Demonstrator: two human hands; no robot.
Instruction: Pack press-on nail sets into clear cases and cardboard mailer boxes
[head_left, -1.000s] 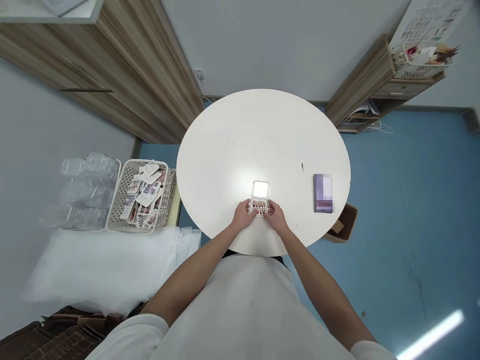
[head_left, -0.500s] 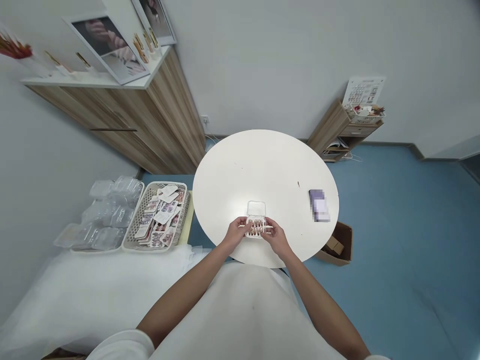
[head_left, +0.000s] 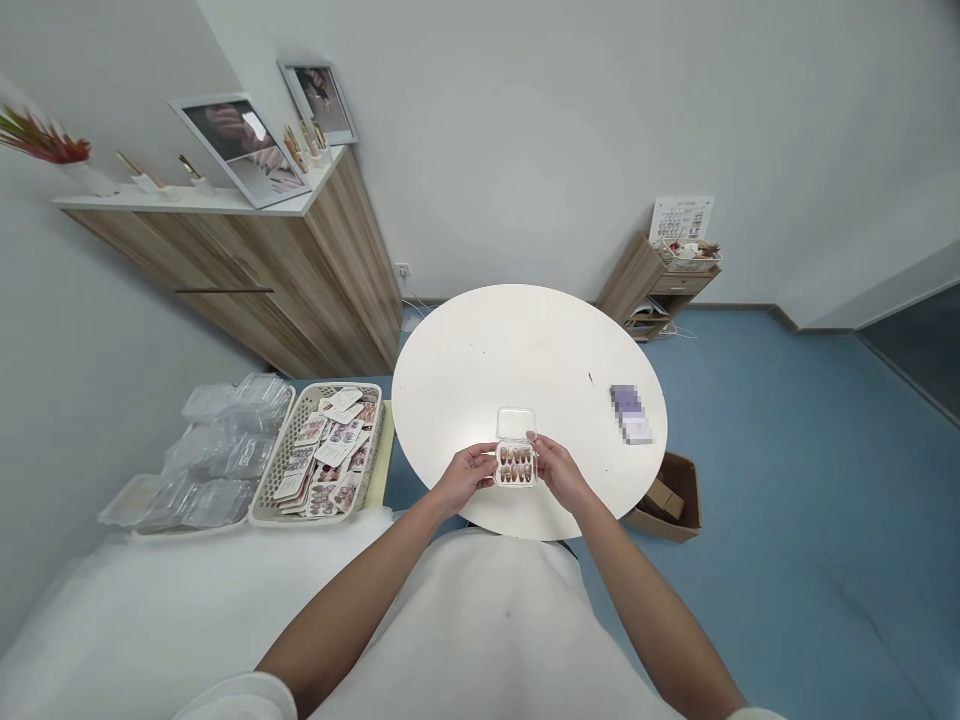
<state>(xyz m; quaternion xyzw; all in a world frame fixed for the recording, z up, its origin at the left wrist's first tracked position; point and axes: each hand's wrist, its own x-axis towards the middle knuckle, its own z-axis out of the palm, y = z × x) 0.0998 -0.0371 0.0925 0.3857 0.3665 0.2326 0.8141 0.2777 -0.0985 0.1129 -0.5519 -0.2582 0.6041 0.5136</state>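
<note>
A small clear plastic case (head_left: 517,482) is held up near the front of the white round table (head_left: 457,350), its clear lid (head_left: 516,421) tipped back and open. Inside lie several brown press-on nails (head_left: 515,463) in two rows. My left hand (head_left: 466,476) grips the left side of the case, fingers behind and thumb in front. On the opposite side, my right hand (head_left: 557,468) is closed on the case's right edge, with its fingertips up by the lid hinge.
At the table's right lies a purple and white pixelated item (head_left: 631,413). An open cardboard box (head_left: 679,500) is on the floor below. To the left are a basket of nail cards (head_left: 322,455) and a pile of clear plastic cases (head_left: 225,440). A wooden cabinet (head_left: 315,270) stands behind.
My right hand's fingers have moved from the front of the nails up to the case's right edge near the lid. The case faces me more, and the view has tilted up slightly.
</note>
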